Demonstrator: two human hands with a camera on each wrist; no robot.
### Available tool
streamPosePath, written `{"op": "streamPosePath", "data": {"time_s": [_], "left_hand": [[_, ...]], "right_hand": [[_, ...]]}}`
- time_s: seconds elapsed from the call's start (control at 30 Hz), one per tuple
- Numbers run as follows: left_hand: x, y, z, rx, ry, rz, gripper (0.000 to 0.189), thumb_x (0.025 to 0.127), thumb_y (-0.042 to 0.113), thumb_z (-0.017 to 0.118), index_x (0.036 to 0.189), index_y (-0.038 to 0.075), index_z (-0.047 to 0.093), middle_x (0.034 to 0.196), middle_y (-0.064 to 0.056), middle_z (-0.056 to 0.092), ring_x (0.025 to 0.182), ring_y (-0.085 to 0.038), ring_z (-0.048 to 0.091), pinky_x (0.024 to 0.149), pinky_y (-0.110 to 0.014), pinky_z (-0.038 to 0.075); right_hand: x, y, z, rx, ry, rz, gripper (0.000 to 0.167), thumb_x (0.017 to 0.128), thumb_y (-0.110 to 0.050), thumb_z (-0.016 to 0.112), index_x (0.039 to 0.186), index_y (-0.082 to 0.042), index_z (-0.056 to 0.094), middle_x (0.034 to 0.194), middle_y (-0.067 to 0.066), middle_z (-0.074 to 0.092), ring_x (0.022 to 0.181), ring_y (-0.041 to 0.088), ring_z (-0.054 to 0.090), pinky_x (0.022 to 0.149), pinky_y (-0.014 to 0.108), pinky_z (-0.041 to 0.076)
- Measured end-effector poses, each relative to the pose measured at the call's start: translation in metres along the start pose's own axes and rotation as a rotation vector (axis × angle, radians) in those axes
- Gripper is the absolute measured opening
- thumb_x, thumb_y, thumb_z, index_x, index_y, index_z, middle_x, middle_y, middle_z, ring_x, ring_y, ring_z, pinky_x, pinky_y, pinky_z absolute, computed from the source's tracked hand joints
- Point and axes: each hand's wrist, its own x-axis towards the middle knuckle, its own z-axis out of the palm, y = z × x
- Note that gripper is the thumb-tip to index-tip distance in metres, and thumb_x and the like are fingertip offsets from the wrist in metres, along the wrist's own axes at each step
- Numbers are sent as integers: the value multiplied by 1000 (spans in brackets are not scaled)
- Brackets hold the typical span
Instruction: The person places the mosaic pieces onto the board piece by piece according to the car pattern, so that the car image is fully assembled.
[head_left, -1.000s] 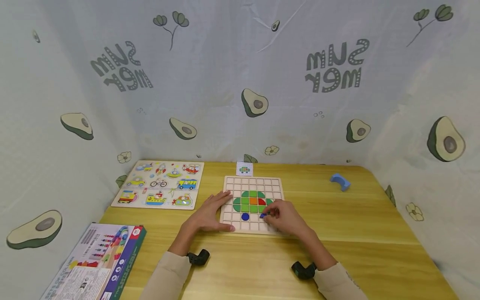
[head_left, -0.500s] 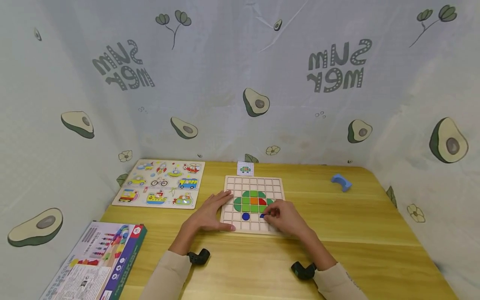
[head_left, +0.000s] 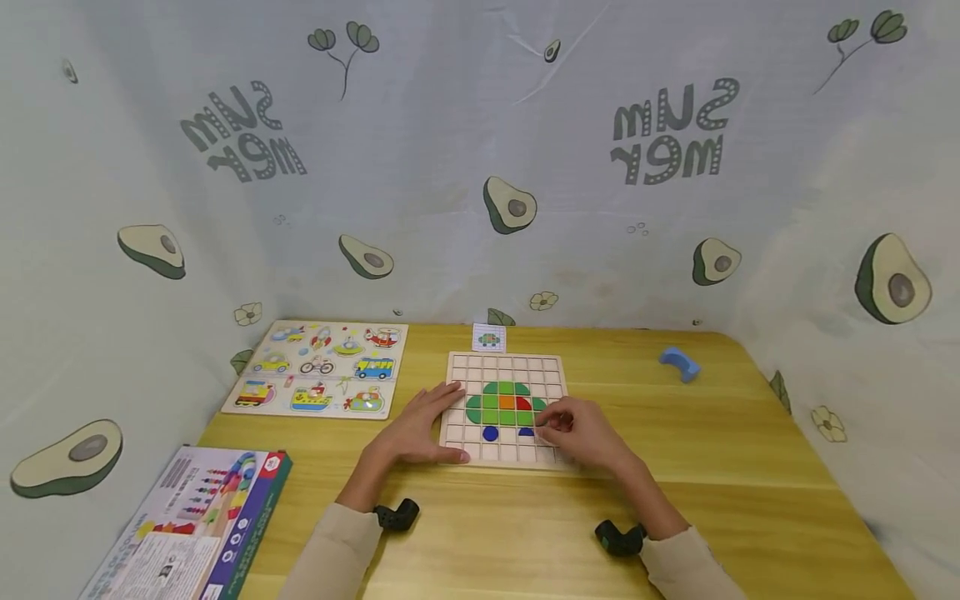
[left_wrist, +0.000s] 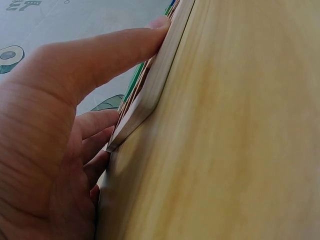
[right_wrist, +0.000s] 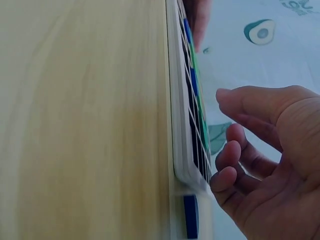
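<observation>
A square wooden grid board [head_left: 460, 442] lies on the table, bearing a car-like picture of green pieces [head_left: 490, 416], an orange piece [head_left: 507, 402] and a red piece [head_left: 522, 403]. Below them sit a blue round shape [head_left: 491, 433] and a blue half-round piece [head_left: 527, 432]. My left hand [head_left: 417, 425] rests at the board's left side, fingers extended; its thumb [left_wrist: 150, 37] lies on the near edge in the left wrist view. Just right of the half-round piece hovers my right hand [head_left: 577, 432]. Its fingers [right_wrist: 230, 152] are loosely bent and hold nothing in the right wrist view.
A small pattern card [head_left: 489, 337] lies behind the board. To the left are a vehicle puzzle [head_left: 315, 387] and a printed box [head_left: 187, 517]. A blue arch block [head_left: 680, 364] lies far right. Another blue piece [right_wrist: 190, 216] is beside the board in the right wrist view.
My right hand has let go of the blue half-round piece and drawn slightly right, with its fingers spread more. The piece now lies on the grid. The left hand has stayed in place.
</observation>
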Motion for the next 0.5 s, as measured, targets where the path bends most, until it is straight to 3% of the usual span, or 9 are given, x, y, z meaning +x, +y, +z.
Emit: {"op": "streamPosePath", "data": {"time_s": [0.5], "left_hand": [[1,0,-1,3,-9,2,109,76,63,78,164,18,31,173,-1,22,162,-27,13,132,-51,8]], "right_hand": [[-23,23,-30,-31,27,22,11,92,-16,78,102,-11,78,84,0,62,75,15,52,62,21,43]]}}
